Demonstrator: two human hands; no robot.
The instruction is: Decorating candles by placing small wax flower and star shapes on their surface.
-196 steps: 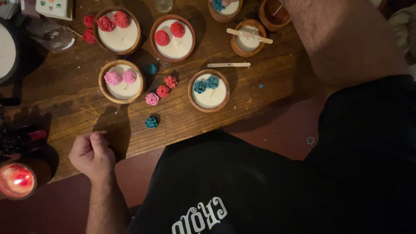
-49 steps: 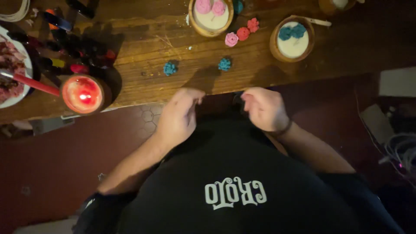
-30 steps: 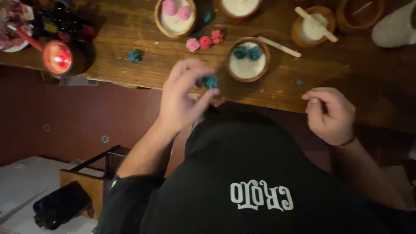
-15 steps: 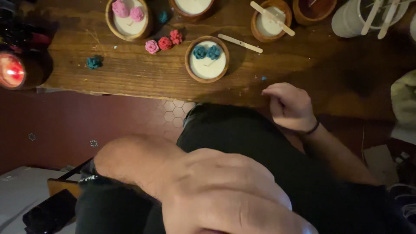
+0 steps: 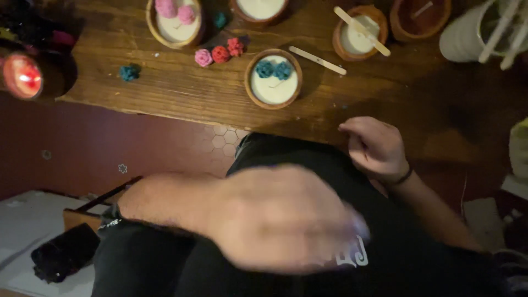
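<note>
My left hand [image 5: 275,220] is raised close to the camera, large and blurred, in front of my black shirt; whether it holds anything I cannot tell. My right hand [image 5: 377,148] rests at the near edge of the wooden table [image 5: 181,93], fingers curled in, with nothing visible in it. Closest on the table is a clay bowl of white wax [image 5: 272,82] with two teal wax roses on top. A flat wooden stick [image 5: 317,59] lies just beyond my right hand.
A bowl with pink roses [image 5: 175,22] is at the back left. Loose pink and red roses [image 5: 220,53] and a teal rose [image 5: 130,72] lie nearby. A lit red candle [image 5: 22,77] stands far left, a wax bowl with a stick [image 5: 360,36] and a white jug [image 5: 476,36] at right.
My left hand lifted a teal rose from near the bowl, then rose towards the camera and now blurs across the view. My right hand stayed at the table edge.
</note>
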